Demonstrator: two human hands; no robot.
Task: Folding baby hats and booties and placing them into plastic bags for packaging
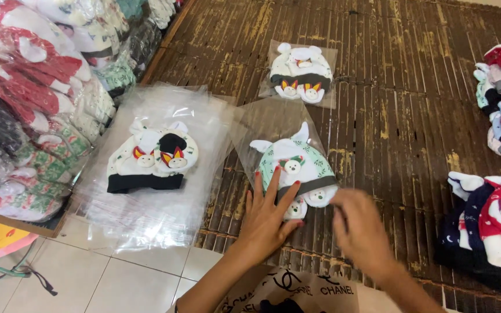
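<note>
My left hand (pixel 267 215) lies flat, fingers spread, on the lower edge of a white and green baby hat (pixel 293 164) with small animal faces, which sits partly in a clear plastic bag (pixel 262 124). My right hand (pixel 359 225) is blurred, just right of the hat's open end, touching or nearly touching its edge; whether it grips anything I cannot tell. A white hat with a black band (pixel 152 159) rests on a stack of clear bags (pixel 146 208) to the left. A bagged white and black hat (pixel 301 72) lies further back.
All lies on a dark woven mat (pixel 413 116) over white floor tiles (pixel 117 278). Bagged hats are piled along the left (pixel 36 98). Loose hats in red, white and navy are heaped at the right edge (pixel 494 226).
</note>
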